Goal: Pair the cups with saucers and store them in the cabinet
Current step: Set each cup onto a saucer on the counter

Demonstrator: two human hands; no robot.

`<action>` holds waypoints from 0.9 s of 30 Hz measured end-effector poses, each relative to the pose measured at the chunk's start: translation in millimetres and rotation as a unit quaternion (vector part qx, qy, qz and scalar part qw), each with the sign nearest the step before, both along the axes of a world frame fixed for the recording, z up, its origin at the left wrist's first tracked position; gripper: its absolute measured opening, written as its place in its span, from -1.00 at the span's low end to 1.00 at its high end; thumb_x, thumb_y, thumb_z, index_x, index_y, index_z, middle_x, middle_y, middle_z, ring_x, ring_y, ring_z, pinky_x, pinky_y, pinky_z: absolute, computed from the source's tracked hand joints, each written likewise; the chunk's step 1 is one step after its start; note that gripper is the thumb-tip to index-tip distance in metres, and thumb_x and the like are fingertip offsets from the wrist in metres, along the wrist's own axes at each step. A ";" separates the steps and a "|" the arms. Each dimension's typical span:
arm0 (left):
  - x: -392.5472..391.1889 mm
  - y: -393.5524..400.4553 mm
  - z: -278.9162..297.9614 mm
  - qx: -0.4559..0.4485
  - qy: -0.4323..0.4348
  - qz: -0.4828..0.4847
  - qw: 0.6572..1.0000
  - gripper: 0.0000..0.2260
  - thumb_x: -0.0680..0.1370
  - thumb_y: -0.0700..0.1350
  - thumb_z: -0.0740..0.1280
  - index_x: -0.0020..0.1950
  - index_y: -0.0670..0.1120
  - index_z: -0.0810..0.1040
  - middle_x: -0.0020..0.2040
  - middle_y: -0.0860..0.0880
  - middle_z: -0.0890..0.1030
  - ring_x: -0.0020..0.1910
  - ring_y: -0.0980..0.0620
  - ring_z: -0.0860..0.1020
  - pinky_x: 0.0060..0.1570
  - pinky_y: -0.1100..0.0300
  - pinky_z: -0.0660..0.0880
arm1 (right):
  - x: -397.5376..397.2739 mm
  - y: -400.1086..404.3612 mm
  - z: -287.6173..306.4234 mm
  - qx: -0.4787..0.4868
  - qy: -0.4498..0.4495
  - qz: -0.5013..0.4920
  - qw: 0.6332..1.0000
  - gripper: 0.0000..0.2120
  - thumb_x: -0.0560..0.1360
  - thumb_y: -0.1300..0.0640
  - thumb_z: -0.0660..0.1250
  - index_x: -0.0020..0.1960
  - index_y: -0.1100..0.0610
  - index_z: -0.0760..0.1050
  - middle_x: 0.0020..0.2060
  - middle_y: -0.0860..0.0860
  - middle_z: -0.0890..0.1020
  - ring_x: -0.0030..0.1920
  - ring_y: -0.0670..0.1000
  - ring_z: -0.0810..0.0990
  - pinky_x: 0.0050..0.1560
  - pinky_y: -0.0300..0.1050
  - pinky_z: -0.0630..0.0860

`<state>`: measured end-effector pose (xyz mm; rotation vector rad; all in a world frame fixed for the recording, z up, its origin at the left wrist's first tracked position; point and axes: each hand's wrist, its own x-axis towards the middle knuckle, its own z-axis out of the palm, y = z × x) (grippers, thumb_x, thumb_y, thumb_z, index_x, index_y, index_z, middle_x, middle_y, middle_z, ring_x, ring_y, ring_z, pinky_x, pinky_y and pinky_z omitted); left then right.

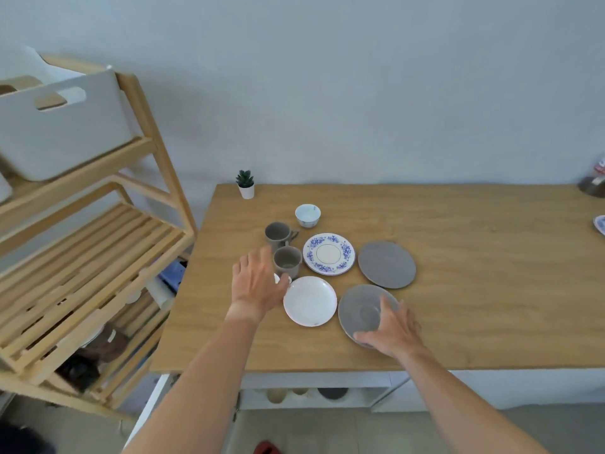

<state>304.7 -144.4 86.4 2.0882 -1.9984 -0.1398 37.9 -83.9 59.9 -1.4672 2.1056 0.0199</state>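
Note:
On the wooden table (458, 306) stand two grey cups (277, 232) (287, 260) and a white cup with blue marks (307, 215). Beside them lie a blue-flowered saucer (329, 253), a white saucer (309, 301) and two grey saucers (386, 263) (360, 309). My left hand (258, 283) hovers with fingers spread just left of the nearer grey cup, half covering a small white cup (282, 278). My right hand (393, 329) grips the near grey saucer at its front right rim, thumb on top.
A small potted plant (245, 185) stands at the table's far left corner. A slatted wooden rack (98, 240) with a white bin (59, 126) is at the left. Under the table edge a white cabinet compartment (311, 393) holds crockery. Metal and blue-patterned items (592, 188) sit at the far right.

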 end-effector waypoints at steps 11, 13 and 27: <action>-28.5 -89.2 -28.5 0.146 -0.028 -0.047 0.988 -0.25 0.44 0.15 0.40 0.49 -0.06 0.14 0.35 -0.15 0.43 0.27 -0.19 0.49 0.22 -0.04 0.41 | -6.1 -38.6 -17.5 -0.006 0.037 0.041 0.998 0.13 0.07 -0.46 0.46 0.50 -0.07 0.14 0.38 0.08 0.23 0.39 0.16 0.21 0.39 0.07 0.27; -33.5 -90.6 -36.1 0.160 -0.030 -0.040 0.986 -0.32 0.44 0.09 0.42 0.45 -0.05 0.19 0.32 -0.16 0.44 0.24 -0.20 0.50 0.17 -0.03 0.44 | -8.3 -42.6 -18.3 -0.012 0.045 0.062 0.997 0.09 0.07 -0.47 0.45 0.48 -0.07 0.19 0.33 0.05 0.24 0.35 0.14 0.24 0.36 0.05 0.30; -54.9 -88.1 -31.1 -0.032 0.037 -0.206 0.977 -0.40 0.33 0.20 0.39 0.30 -0.02 0.43 0.04 -0.11 0.50 -0.05 -0.14 0.55 -0.11 0.02 0.56 | -33.9 -76.0 -19.6 -0.015 -0.018 0.163 0.986 -0.08 0.22 -0.18 0.56 0.48 -0.07 0.25 0.11 0.02 0.22 0.28 0.11 0.28 0.20 -0.04 0.44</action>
